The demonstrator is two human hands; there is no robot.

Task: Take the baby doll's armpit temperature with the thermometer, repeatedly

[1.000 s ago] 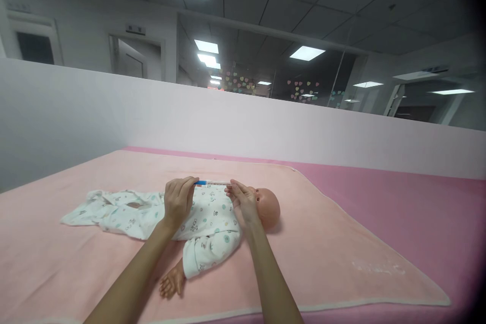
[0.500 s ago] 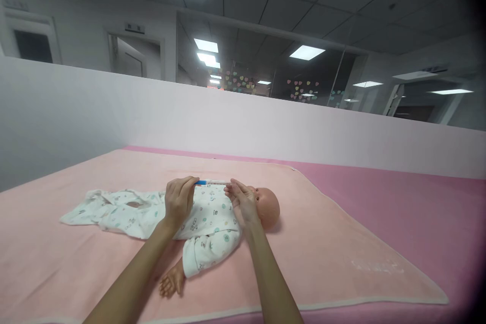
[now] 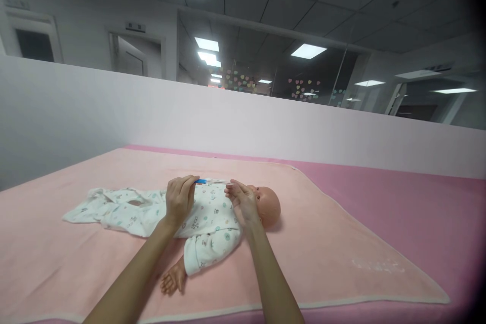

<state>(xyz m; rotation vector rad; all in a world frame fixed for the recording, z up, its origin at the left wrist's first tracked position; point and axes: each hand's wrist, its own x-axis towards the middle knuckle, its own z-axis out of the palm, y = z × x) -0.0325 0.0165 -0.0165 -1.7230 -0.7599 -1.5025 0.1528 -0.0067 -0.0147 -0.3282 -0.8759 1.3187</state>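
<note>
Between my two hands, a thin glass thermometer (image 3: 215,181) with a blue end lies level above a baby doll's chest. My left hand (image 3: 179,199) is closed, its thumb and fingertips pinching the blue end. My right hand (image 3: 243,201) pinches the clear end near the doll's head (image 3: 269,206). The doll lies on its back in a white printed sleepsuit (image 3: 212,217), head to the right. One doll hand (image 3: 173,278) reaches out of the near sleeve, while my right hand hides part of the doll's face and neck.
Under the doll is a peach blanket (image 3: 326,248) with a pale edge, spread over a pink mat (image 3: 429,207). A low white wall (image 3: 243,121) runs along the back. Beyond it stand glass panels with heart stickers and an open door (image 3: 131,58).
The view shifts very slightly. Both hands keep their grip, and the thermometer's clear part looks a little thinner than before. The doll stays where it was.
</note>
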